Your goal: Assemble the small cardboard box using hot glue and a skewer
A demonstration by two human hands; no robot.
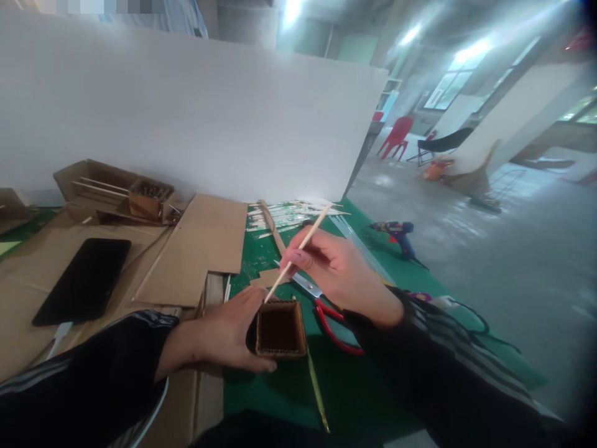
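Note:
My left hand (228, 330) is wrapped round the left side of a small open-topped cardboard box (281, 354), whose dark inside faces up. Between the thumb and fingers of my right hand (326, 261) is a thin wooden stick (314, 229), slanting down to the left. Its lower end meets the box's top left corner, or lies just above it. Red-handled scissors (321, 305) lie below my right hand, partly hidden by it. A yellowish pen-like rod (316, 389) lies to the right of the box.
Cardboard sheets (196, 249) and a black phone (84, 280) with a cable lie left. Behind are a cardboard tray (105, 177), several white sticks (280, 216) and a tall white board (186, 112). A glue gun (396, 233) lies right on the green table (265, 398).

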